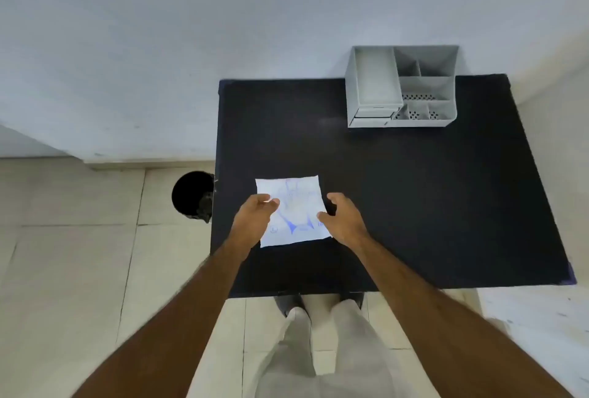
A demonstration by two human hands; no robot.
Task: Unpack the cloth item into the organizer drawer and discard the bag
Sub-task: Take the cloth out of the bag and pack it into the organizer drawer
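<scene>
A flat white bag with blue print lies on the black table, near its front left. My left hand hovers over the bag's left edge, fingers apart. Over the bag's right edge is my right hand, curled and open, holding nothing. I cannot tell whether either hand touches the bag. The cloth item itself is not visible. A grey organizer stands at the table's far right, its small drawer at the lower left front looking closed.
A black waste bin stands on the tiled floor just left of the table's left edge. A white wall rises behind the table. My legs in light trousers show below the table's front edge.
</scene>
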